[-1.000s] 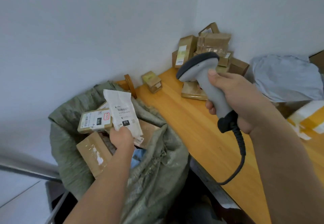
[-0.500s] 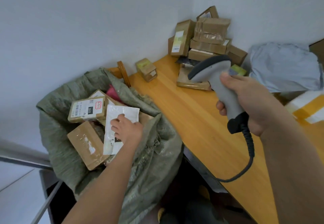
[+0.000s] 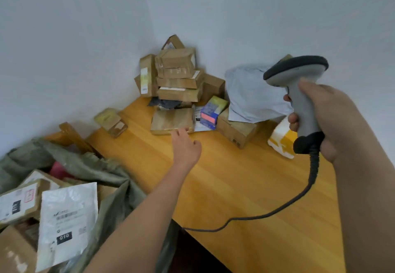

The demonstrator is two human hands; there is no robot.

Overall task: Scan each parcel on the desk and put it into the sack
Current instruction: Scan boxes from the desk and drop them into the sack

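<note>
Left hand (image 3: 186, 147) is reaching empty with loose fingers, just touching the flat brown parcel (image 3: 172, 120) at the foot of the stack (image 3: 178, 76), so yanking it could topple the boxes while the right hand (image 3: 333, 120) grips the scanner (image 3: 299, 93).

A small parcel-handling room or courier back office is suggested. Taped brown cardboard boxes (image 3: 177, 76) bearing shipping labels are stacked in the corner at twelve o'clock on a bare orange-yellow wooden desk (image 3: 245, 187). A grey corded handheld barcode scanner (image 3: 299, 97) is held at two o'clock. An olive-green woven sack (image 3: 89, 163) filled with labelled packages is seen at eight o'clock against plain white walls (image 3: 74, 37).
</note>
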